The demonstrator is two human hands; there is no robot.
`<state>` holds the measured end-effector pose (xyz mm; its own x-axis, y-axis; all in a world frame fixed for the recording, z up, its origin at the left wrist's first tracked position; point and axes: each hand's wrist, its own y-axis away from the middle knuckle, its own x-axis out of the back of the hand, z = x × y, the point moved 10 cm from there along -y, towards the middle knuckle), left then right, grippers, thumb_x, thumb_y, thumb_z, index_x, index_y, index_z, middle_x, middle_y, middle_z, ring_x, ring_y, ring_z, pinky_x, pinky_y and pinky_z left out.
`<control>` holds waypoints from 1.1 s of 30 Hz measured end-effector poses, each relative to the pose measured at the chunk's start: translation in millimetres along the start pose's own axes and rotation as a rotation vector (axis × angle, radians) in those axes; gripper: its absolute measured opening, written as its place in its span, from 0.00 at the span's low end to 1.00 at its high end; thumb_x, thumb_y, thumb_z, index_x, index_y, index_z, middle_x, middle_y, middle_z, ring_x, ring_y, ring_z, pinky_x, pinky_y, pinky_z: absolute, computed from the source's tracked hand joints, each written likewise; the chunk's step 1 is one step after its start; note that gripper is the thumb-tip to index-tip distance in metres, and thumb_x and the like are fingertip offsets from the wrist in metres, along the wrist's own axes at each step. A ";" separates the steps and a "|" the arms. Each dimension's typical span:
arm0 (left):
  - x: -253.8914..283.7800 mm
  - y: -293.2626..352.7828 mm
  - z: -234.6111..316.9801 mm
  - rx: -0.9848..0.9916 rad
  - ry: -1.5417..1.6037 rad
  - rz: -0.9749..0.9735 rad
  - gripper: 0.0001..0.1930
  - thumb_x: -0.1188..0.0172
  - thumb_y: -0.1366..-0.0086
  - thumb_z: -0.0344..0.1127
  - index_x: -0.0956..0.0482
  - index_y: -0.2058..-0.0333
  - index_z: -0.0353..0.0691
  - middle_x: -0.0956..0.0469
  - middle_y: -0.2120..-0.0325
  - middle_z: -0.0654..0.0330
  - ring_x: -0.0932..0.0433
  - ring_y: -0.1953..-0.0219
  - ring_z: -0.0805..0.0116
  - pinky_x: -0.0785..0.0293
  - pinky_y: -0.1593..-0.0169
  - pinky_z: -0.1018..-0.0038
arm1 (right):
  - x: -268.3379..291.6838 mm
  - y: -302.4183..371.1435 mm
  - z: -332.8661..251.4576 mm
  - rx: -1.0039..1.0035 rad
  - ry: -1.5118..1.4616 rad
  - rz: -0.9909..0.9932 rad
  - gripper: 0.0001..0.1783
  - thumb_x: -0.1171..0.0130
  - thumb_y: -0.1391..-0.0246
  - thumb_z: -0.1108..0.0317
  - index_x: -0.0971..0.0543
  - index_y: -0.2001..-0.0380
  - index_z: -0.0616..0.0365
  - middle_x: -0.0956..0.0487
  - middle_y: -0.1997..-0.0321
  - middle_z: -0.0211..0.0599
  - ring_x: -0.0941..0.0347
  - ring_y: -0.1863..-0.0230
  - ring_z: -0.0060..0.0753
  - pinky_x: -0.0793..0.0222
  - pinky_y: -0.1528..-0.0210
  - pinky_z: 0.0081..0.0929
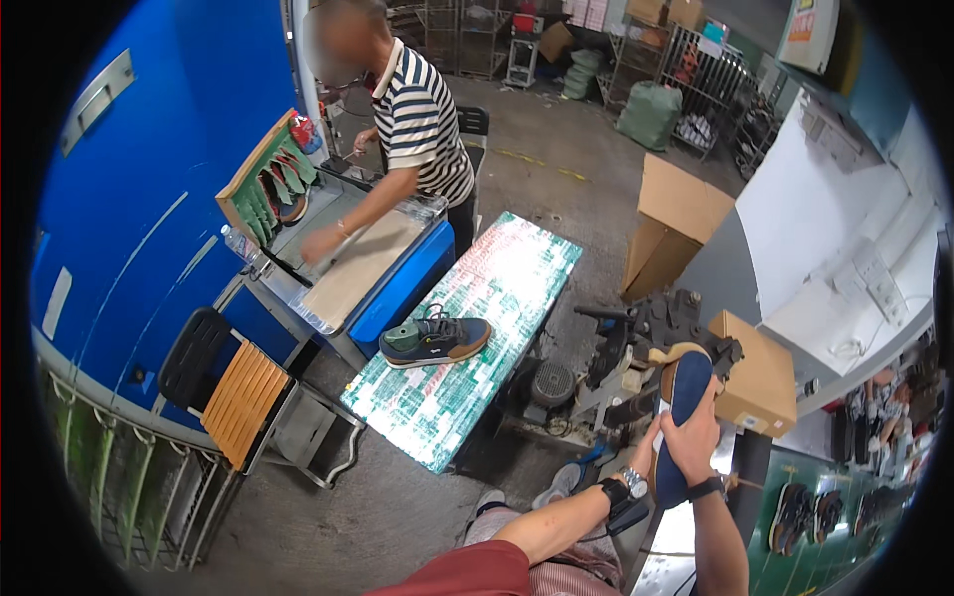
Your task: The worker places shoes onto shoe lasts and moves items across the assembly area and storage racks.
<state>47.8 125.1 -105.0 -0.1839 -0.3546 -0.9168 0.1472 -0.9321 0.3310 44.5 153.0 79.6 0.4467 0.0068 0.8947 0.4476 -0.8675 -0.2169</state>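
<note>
Upright at the lower right, a shoe (pixel 689 385) with a navy face, a white edge and a tan end is held in both my hands. My left hand (pixel 646 452) closes on its left edge, and my right hand (pixel 698 434) wraps its right side with the thumb across the navy face. The tan end is right at the dark metal machine (pixel 636 348); whether they touch I cannot tell. On the green and white patterned bench (pixel 417 422) left of the machine rests a navy and brown laced shoe (pixel 437 339), with something green inside it.
Beyond the bench, a person in a striped shirt (pixel 427 119) works at a table (pixel 363 263). Cardboard boxes (pixel 760 372) flank the machine, whose motor (pixel 553 383) sits low beside the bench. A slatted chair (pixel 248 397) stands left. Several shoes (pixel 790 519) lie on a green surface, lower right.
</note>
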 end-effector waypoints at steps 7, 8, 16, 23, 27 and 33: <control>-24.6 45.9 12.5 0.098 -0.028 0.090 0.41 0.50 0.30 0.68 0.37 0.31 0.42 0.28 0.39 0.49 0.25 0.40 0.60 0.27 0.39 0.66 | 14.5 19.5 -6.8 -0.022 -0.079 0.039 0.61 0.33 0.55 0.64 0.59 0.25 0.63 0.37 0.30 0.69 0.33 0.35 0.68 0.34 0.35 0.48; -24.8 45.2 13.7 0.082 -0.038 0.076 0.39 0.51 0.28 0.66 0.39 0.28 0.47 0.30 0.37 0.56 0.28 0.39 0.66 0.30 0.39 0.70 | 17.5 20.7 -9.3 0.007 -0.094 0.074 0.62 0.33 0.55 0.65 0.60 0.25 0.63 0.38 0.30 0.69 0.35 0.33 0.68 0.35 0.34 0.48; 26.3 85.2 -9.0 0.390 -0.330 -0.122 0.36 0.46 0.28 0.61 0.29 0.37 0.33 0.22 0.43 0.52 0.21 0.45 0.67 0.25 0.42 0.72 | 24.3 92.4 21.9 0.095 -0.524 0.111 0.55 0.37 0.48 0.66 0.57 0.24 0.62 0.32 0.32 0.56 0.31 0.34 0.55 0.36 0.33 0.44; 65.1 137.8 53.7 0.377 -0.622 -0.399 0.38 0.30 0.38 0.50 0.32 0.38 0.31 0.22 0.48 0.55 0.21 0.50 0.70 0.23 0.47 0.73 | -103.7 95.4 116.8 -0.315 -2.140 -0.684 0.43 0.65 0.31 0.33 0.33 0.33 0.61 0.22 0.41 0.44 0.24 0.43 0.39 0.30 0.38 0.39; 112.7 196.4 110.7 0.361 -0.812 -0.289 0.51 0.22 0.47 0.45 0.43 0.30 0.34 0.29 0.39 0.54 0.29 0.39 0.67 0.32 0.35 0.69 | -123.4 53.8 7.4 -0.589 -2.191 -0.464 0.38 0.46 0.36 0.42 0.30 0.36 0.64 0.23 0.39 0.48 0.24 0.40 0.49 0.29 0.36 0.45; 154.8 231.2 162.5 0.350 -0.995 0.028 0.51 0.19 0.50 0.35 0.40 0.31 0.33 0.28 0.40 0.57 0.28 0.41 0.67 0.33 0.36 0.72 | -80.3 80.2 45.2 -0.639 -2.085 -0.423 0.33 0.39 0.43 0.55 0.28 0.40 0.65 0.20 0.45 0.52 0.21 0.46 0.52 0.23 0.42 0.44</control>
<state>-104.6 -157.3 -134.0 -0.9227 -0.1295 -0.3631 -0.0954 -0.8358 0.5406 79.5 105.4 -27.3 0.5619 0.1675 -0.8100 0.6682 -0.6691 0.3252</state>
